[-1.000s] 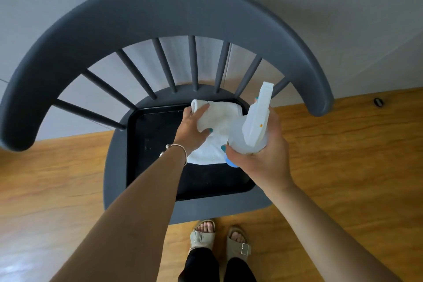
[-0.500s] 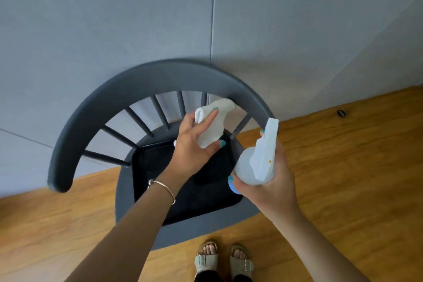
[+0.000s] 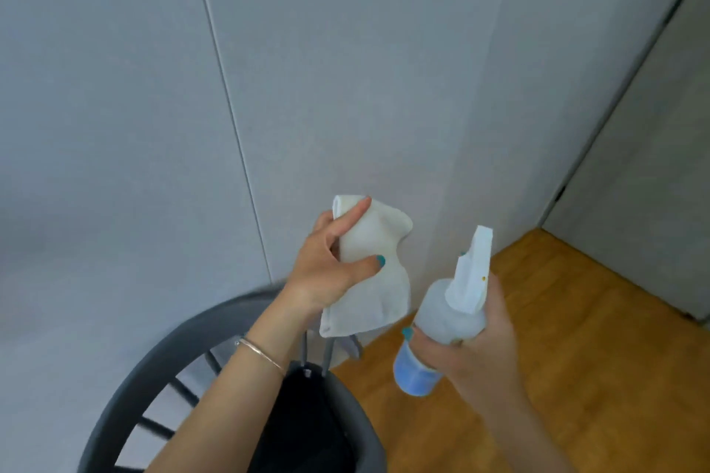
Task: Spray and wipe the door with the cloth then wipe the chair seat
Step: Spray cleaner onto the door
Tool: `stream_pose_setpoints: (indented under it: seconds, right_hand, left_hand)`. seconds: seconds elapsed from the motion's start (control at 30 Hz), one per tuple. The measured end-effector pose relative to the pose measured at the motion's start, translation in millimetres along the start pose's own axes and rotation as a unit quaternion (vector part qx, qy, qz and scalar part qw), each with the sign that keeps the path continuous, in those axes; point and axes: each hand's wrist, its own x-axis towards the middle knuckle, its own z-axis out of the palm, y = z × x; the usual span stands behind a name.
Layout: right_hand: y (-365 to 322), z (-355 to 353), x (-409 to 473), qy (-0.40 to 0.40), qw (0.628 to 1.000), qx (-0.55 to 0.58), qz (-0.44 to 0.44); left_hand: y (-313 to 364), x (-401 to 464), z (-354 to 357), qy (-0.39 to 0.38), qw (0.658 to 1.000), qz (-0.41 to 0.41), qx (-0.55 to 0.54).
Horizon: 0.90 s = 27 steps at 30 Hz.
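Observation:
My left hand (image 3: 330, 269) grips a white cloth (image 3: 369, 280), held up in the air above the chair. My right hand (image 3: 488, 342) holds a white spray bottle (image 3: 457, 303) with a blue base, its nozzle pointing up toward the grey panelled surface (image 3: 345, 88) straight ahead. That surface has a vertical seam left of centre; I cannot tell which panel is the door. The dark grey chair (image 3: 153, 369) with a curved spindle back sits at the bottom left, and its black seat (image 3: 303, 422) shows partly under my left forearm.
Wooden floor (image 3: 576, 357) spreads out at the lower right. Another grey panel (image 3: 645, 203) stands at the right, meeting the front surface at a corner with a dark gap.
My view has swung upward from the chair seat to the grey panels. Both hands have risen, the cloth lifted off the seat, and the chair has dropped to the bottom left.

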Motion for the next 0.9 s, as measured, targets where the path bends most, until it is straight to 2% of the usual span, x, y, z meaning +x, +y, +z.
stream_pose_setpoints:
  seconds: [0.1,0.2,0.27,0.37,0.47,0.6,0.8,0.9]
  right_hand:
    - [-16.3,-40.8,21.7,0.045,0.998,-0.031,-0.007]
    - [-24.3,-93.6,41.5,0.131,0.990,-0.061,-0.012]
    - [-29.3,-106.9,53.1,0.148,0.987,-0.063,-0.009]
    - [-28.9,-154.9,74.0,0.198,0.977,-0.071,-0.020]
    - [-18.3,-208.2,104.5,0.222,0.972,-0.073,-0.025]
    - [2.7,-281.2,159.1,0.217,0.974,-0.052,-0.033]
    - [25.8,-379.9,243.5,0.204,0.975,-0.042,-0.075]
    - [33.9,-422.5,276.8,0.241,0.967,-0.045,-0.073]
  left_hand:
    - [24.4,27.2,38.4,-0.066,0.997,0.026,0.020]
    - [51.2,52.0,95.0,-0.143,0.988,0.031,0.057]
    - [52.0,60.1,113.6,-0.139,0.987,0.040,0.075]
    - [55.4,91.4,170.7,-0.134,0.987,0.075,0.035]
    - [67.9,130.0,234.8,-0.162,0.981,0.100,0.032]
    - [84.9,183.3,320.7,-0.194,0.975,0.107,0.004]
    - [110.4,267.5,427.0,-0.194,0.971,0.138,-0.028]
    - [117.4,310.4,466.1,-0.196,0.971,0.136,-0.031]
